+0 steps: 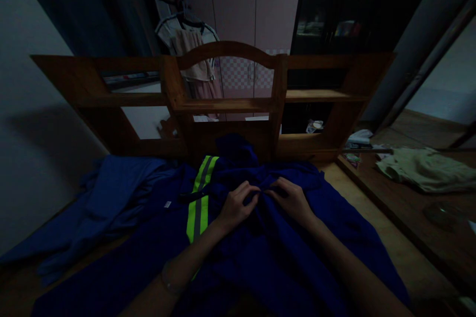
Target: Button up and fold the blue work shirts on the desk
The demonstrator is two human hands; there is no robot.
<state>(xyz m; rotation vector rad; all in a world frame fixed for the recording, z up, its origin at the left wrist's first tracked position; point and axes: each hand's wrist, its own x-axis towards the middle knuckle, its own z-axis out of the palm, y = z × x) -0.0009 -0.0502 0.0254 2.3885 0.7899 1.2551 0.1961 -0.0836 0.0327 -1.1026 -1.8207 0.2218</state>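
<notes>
A dark blue work garment (230,257) with a yellow-green and grey reflective band (200,203) lies spread in front of me. Near its middle, my left hand (240,203) pinches the blue cloth between thumb and fingertips. My right hand (292,199) pinches the same cloth just to the right, its fingertips almost meeting those of the left. Dim light hides whether a button or seam lies between the fingers. A dark strap (193,195) crosses the reflective band, and a small white label (167,204) shows left of it.
Behind the garment stands a wooden shelf unit (226,105). Lighter blue cloth (122,193) is heaped at the left. On a wooden surface (405,203) at the right lie a pale green folded cloth (427,168) and a glass-like dish (442,214). Clothes (193,54) hang behind the shelf.
</notes>
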